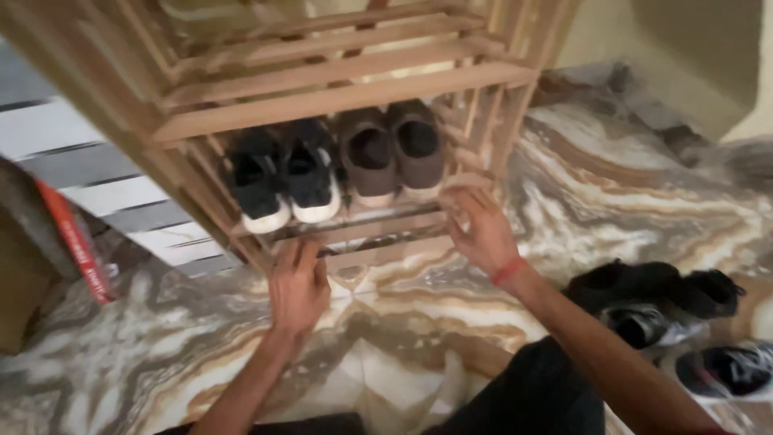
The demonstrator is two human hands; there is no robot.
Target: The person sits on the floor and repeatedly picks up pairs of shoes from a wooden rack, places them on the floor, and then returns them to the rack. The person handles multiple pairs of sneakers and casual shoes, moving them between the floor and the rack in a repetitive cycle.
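A: What's touched by the hands?

B: The slatted pale wooden shoe rack (338, 97), stood on the veined marble floor (403, 322). Its low front slat is met by the left hand (298, 286), fingers spread flat, nothing gripped. The right hand (481, 229), red band at the wrist, is laid open against the rack's front right corner, approx. at the bottom shelf.

A: What's kept on that shelf?

B: Two pairs, side by side: black sneakers w/ white soles (283, 179) at left, brown slip-on shoes (393, 151) at right, toes outward.

A: And beyond the rack?

B: Dark loose shoes (668, 310) are seen on the floor at far right. A red strip (76, 242) is leant at left.
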